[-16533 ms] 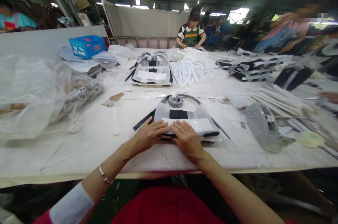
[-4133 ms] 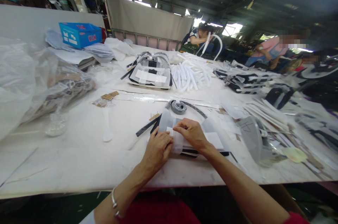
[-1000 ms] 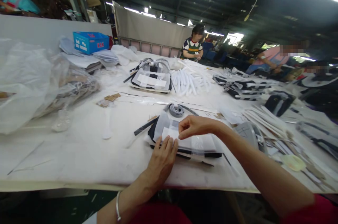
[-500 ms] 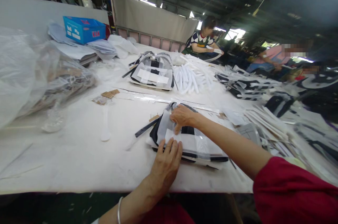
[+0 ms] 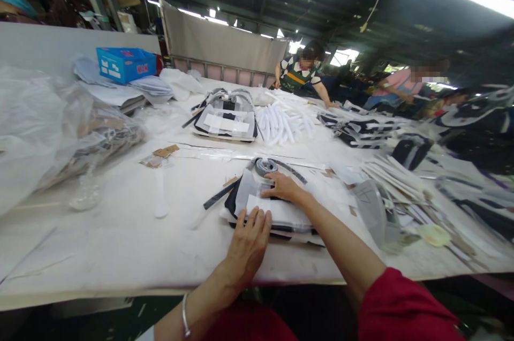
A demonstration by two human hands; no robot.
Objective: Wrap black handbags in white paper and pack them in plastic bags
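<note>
1. We see a wrapped black-and-white bag [image 5: 293, 217] lying flat on the bench [image 5: 120, 244], near the front edge, right in front of the wearer.
2. Left hand [image 5: 249, 234]: fingers extended, slightly spread, laid on the bag's near side at the white strip [image 5: 258, 202]; we see nothing gripped. Bracelet [image 5: 184, 315] on that wrist.
3. Right hand [image 5: 280, 187]: over the bag's upper part, thumb and forefinger apart, fingers bent, just beside the coiled strap [image 5: 265, 166]. We can't tell whether the fingertips touch the wrap. Red sleeve [image 5: 401, 306] on that arm.
4. A dark strap end [image 5: 219, 196] sticks out past the bag's left side.
5. Farther back we have a second wrapped bag [image 5: 227, 122], with white tubes [image 5: 276, 124] just right of it.
6. Left side: clear plastic sack [image 5: 40, 127], blue box [image 5: 126, 65] behind it, brown scraps [image 5: 166, 151] nearer the middle.
7. Right side: grey piece [image 5: 368, 206], yellowish disc [image 5: 434, 235].
8. Across the bench, we note a co-worker [image 5: 297, 76] leaning, one arm stretched toward a bag pile [image 5: 359, 128].
</note>
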